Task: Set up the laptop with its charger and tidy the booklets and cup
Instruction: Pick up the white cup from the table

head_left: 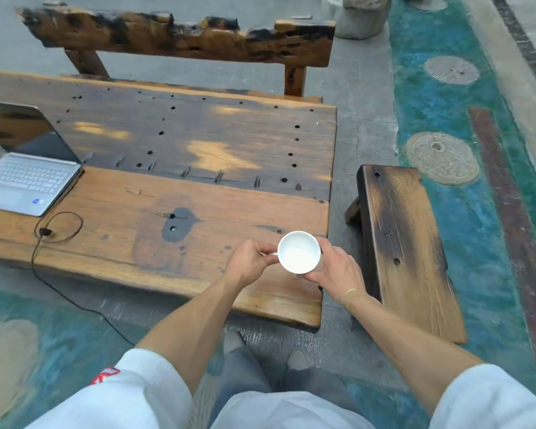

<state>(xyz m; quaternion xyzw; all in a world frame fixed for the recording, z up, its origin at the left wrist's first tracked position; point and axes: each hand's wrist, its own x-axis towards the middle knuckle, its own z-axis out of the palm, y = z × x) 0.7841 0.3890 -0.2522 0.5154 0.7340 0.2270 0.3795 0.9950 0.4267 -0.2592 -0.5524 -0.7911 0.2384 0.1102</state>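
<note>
The person stands at the near right corner of the wooden table point(155, 193) with a white cup point(298, 251) held between both hands. The left hand point(250, 264) pinches the cup's small handle, which points left, toward the laptop end; the right hand point(334, 270) wraps round the cup's far side, fingers curled against the wall. So both hands are clamped on the one thing, and neither is free.

The cup is upright, mouth toward the camera, and looks empty. It sits over the table's near right corner, but from straight above I cannot tell whether its base rests on the wood or hangs just over it.

What matters for the coming move is direction. The laptop point(28, 178) stands open well away to the left, at the table's far left end, with the charger cable point(58, 227) looped just beside its near corner and trailing off the table edge to the ground. Any setting-down near the laptop means carrying the cup leftward, and the left hand, already on the handle, is the nearer one to lead. No booklets are in view.
</note>
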